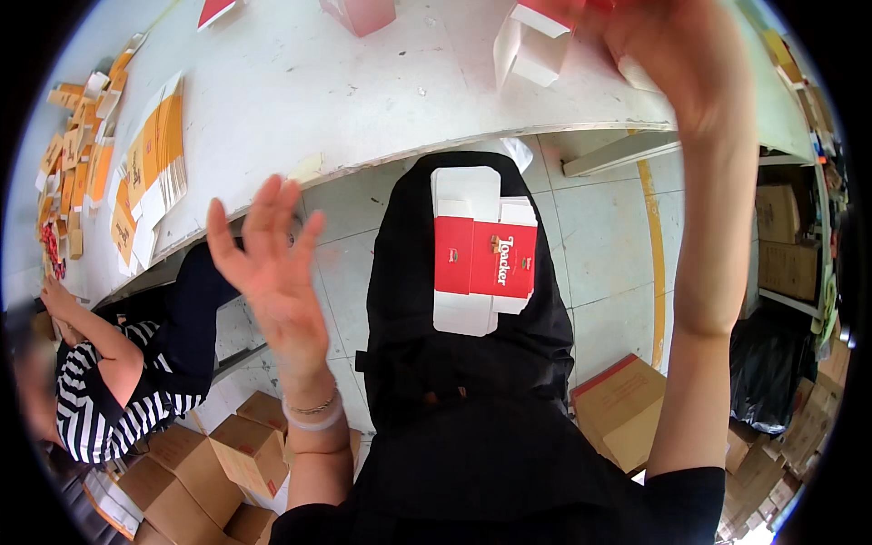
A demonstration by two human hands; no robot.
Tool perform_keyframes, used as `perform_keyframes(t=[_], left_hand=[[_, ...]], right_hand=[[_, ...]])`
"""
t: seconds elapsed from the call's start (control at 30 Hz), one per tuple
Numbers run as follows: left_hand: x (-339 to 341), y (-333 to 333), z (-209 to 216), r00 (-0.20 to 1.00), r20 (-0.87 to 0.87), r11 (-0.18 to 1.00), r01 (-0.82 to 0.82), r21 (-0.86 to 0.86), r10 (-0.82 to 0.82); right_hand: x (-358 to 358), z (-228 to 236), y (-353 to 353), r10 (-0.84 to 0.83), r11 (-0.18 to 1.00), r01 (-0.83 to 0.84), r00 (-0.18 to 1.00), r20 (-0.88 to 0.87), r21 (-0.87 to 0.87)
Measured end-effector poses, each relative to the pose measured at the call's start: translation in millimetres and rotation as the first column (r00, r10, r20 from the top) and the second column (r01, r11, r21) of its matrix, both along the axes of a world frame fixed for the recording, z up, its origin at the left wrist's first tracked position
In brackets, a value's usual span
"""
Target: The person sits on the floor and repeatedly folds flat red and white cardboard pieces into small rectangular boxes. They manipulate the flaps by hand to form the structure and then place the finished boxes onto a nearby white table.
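Observation:
My left hand (pixel 272 263) is raised beside my lap with its fingers spread, holding nothing; a bracelet circles the wrist. Stretched far forward, my right hand (pixel 672 45) is over the table next to a small red and white carton (pixel 534 50), its white open end facing me. Most of the right fingers are blurred or cut off by the upper edge, so whether they grip the carton cannot be told. Flat on my lap lies a stack of unfolded red and white carton blanks (pixel 484 257), touched by neither hand.
The white table (pixel 345 91) spans the front. Orange carton blanks (pixel 154 154) are stacked at its left, beside a pile of orange boxes (pixel 82 154). Someone in a striped shirt (pixel 109 381) sits at left. Brown cardboard boxes (pixel 195 472) and another brown box (pixel 618 409) stand on the floor.

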State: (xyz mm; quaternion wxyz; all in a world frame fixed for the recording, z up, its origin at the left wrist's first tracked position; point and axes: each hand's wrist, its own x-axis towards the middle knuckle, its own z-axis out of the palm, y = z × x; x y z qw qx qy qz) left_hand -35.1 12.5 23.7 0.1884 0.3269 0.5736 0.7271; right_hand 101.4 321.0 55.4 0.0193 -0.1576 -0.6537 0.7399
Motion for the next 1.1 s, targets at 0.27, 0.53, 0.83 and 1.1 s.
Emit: perform_keyframes(t=[0.27,0.53,0.83,1.1], left_hand=[[34.8,-19.9,-38.8,0.966,0.242,0.873,0.197,-0.446,-0.095],[64.6,-20.5,-34.5,0.958,-0.099,0.744,0.141,-0.653,-0.269],[49.3,-8.8,-17.2,0.996,-0.048,0.981,0.070,-0.180,-0.080],[30.9,5.6,-11.8,0.961,0.226,0.985,0.137,0.105,-0.158]], right_hand=[[11.7,-68.6,-133.0,-0.035,0.306,-0.268,0.956,0.292,0.914],[21.0,-60.3,-167.4,-0.129,0.340,0.006,0.991,0.041,0.940],[11.2,6.5,-168.1,-0.054,0.488,0.510,0.827,-0.559,0.708],[-1.3,-5.7,-174.5,-0.066,0.511,0.627,0.710,-0.701,0.587]])
